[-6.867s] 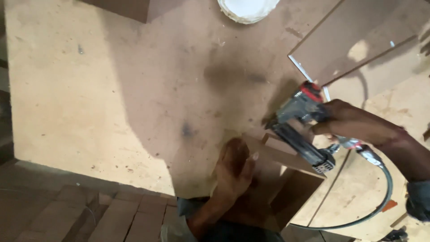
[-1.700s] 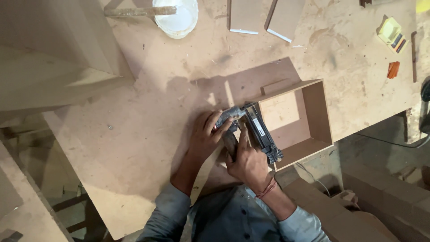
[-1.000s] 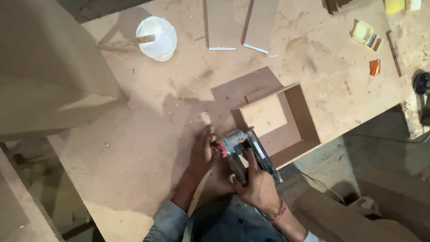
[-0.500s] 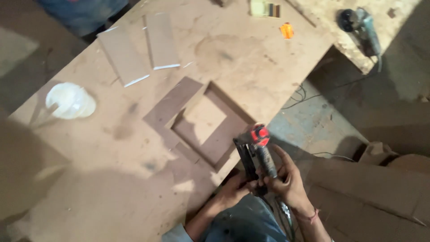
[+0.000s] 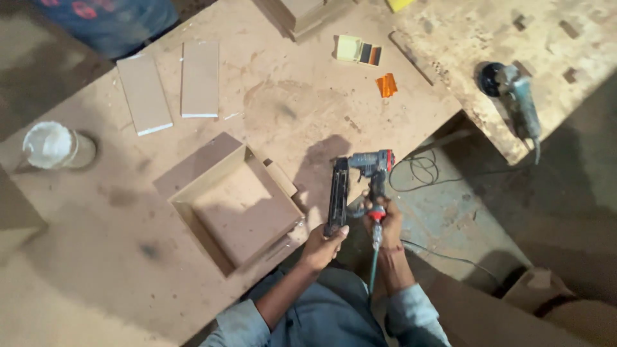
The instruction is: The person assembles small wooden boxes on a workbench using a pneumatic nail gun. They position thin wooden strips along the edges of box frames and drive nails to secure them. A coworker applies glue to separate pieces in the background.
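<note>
Both hands hold a grey pneumatic nail gun (image 5: 360, 177) with a red cap, raised over the near edge of the workbench (image 5: 270, 109). My right hand (image 5: 383, 222) is wrapped around its handle, where the air hose (image 5: 373, 270) joins. My left hand (image 5: 324, 243) grips the lower end of its long black magazine. Left of the gun, an open square box of fibreboard (image 5: 234, 205) lies on the bench, touched by neither hand.
Two cut board strips (image 5: 170, 87) lie at the back left, a white tub (image 5: 54, 144) at the far left. Small yellow and orange items (image 5: 366, 58) sit further back. An angle grinder (image 5: 514, 90) rests on the right bench. Cable (image 5: 421, 170) lies on the floor gap.
The view has swung, so the box now sits further left. The nail gun has come off the box and is lifted beside it, my left hand now on the magazine's end.
</note>
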